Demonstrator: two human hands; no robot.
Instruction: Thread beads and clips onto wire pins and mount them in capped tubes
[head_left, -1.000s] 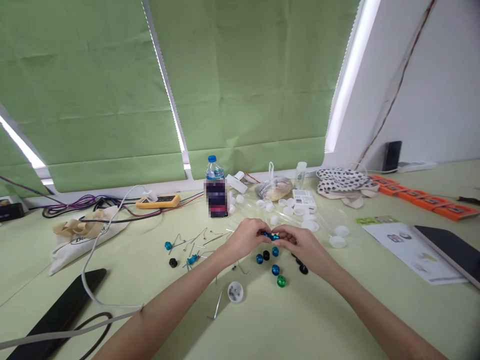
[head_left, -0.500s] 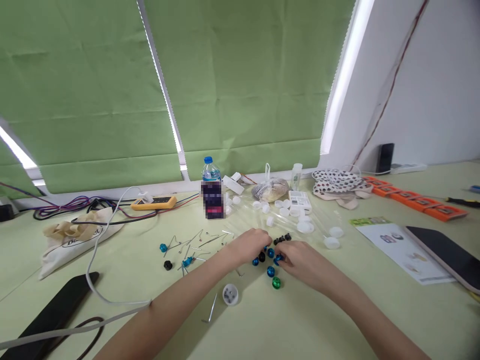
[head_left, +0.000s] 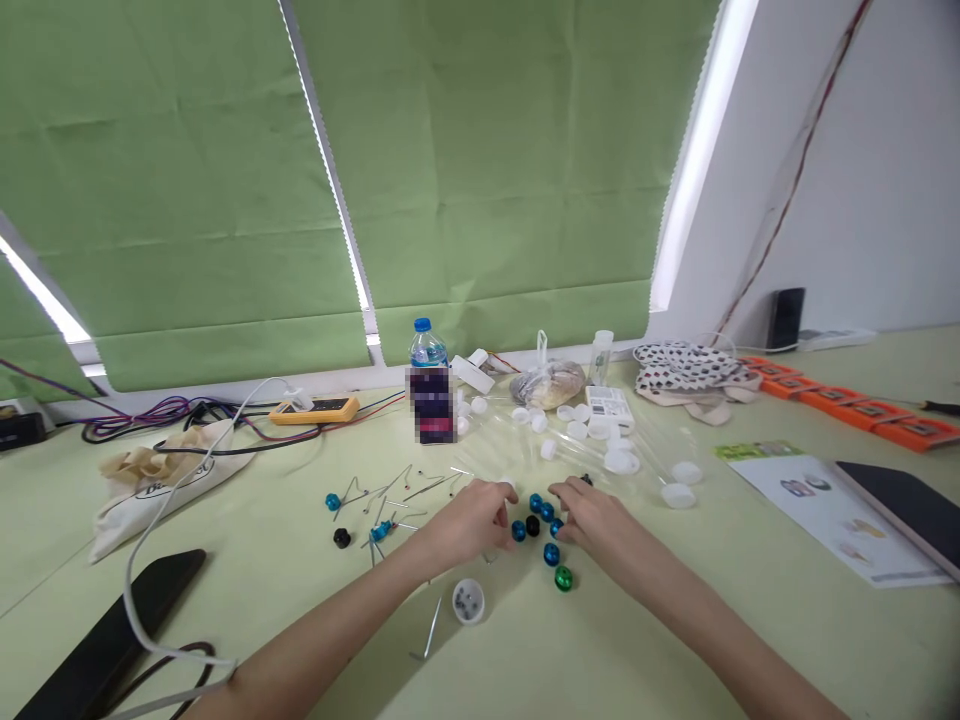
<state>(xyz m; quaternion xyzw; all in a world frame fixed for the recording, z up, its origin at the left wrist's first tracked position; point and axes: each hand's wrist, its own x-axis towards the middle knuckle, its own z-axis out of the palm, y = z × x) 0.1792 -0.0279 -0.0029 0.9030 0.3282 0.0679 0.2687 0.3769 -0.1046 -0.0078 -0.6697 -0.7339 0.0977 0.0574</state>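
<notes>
My left hand (head_left: 471, 520) rests on the pale green table (head_left: 675, 640) with its fingers curled; I cannot see what, if anything, is in them. My right hand (head_left: 594, 515) lies opposite, its fingertips pinched on a small blue knob (head_left: 556, 527). Between the two hands sit loose round knobs: two blue ones (head_left: 535, 502), a black one (head_left: 532, 525) and another blue one (head_left: 518, 530). Nearer to me lie a blue knob (head_left: 551, 553) and a green knob (head_left: 562, 578).
Thin metal rods (head_left: 409, 489), a blue knob (head_left: 332, 501) and a black knob (head_left: 342, 538) lie to the left. A white cap (head_left: 468, 601) and a hex key (head_left: 429, 630) lie nearer me. Behind stand a water bottle (head_left: 430, 385), white caps (head_left: 621, 460), a bag (head_left: 547, 383); papers (head_left: 817, 505) right, cable (head_left: 150, 520) left.
Both hands have come down from holding a blue piece together above the table. They now rest apart on the table on either side of the knobs.
</notes>
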